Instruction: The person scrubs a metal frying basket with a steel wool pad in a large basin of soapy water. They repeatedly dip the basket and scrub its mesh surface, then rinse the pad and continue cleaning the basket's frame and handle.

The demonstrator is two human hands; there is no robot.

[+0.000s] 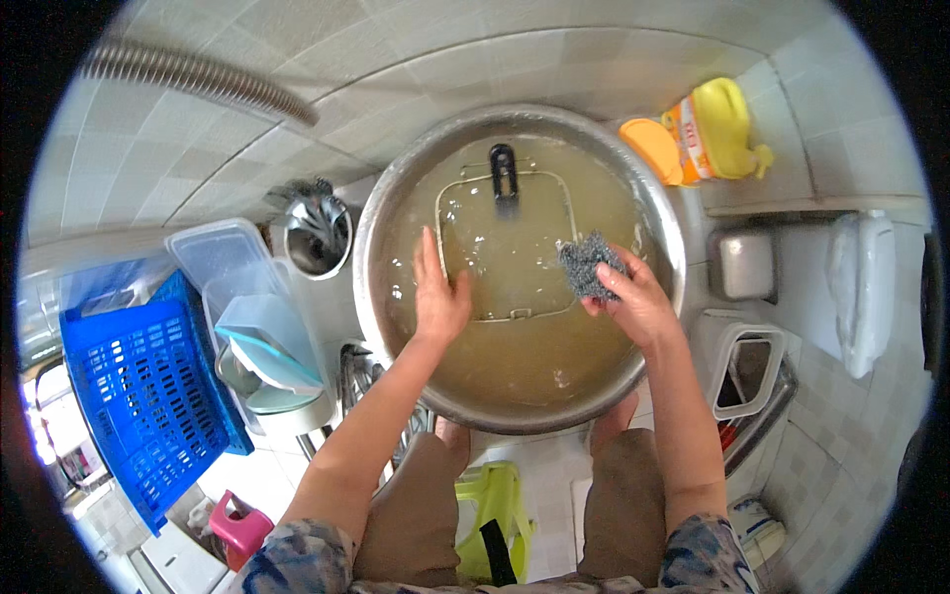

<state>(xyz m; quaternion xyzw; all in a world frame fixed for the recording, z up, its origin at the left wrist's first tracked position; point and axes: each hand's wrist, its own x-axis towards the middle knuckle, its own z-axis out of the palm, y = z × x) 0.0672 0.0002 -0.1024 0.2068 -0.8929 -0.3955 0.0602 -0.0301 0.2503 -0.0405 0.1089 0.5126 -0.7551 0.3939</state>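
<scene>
A large round metal basin [669, 245] holds murky water. In the water lies a square wire-framed item [568, 197] with a black handle [503, 174] at its far side; the water hides most of it. My right hand [634, 297] grips a grey scouring pad [590, 266] at the frame's right edge. My left hand [439, 293] is upright at the frame's left edge, fingers extended and thumb apart, slightly blurred. Whether it touches the wire cannot be told.
Left of the basin stand a metal container of utensils [319, 256], clear plastic tubs [223, 245] and a blue basket [148, 401]. On the right are a yellow bottle [720, 130], a metal container [742, 263] and a plastic tub [775, 349]. A green stool [512, 505] is below me.
</scene>
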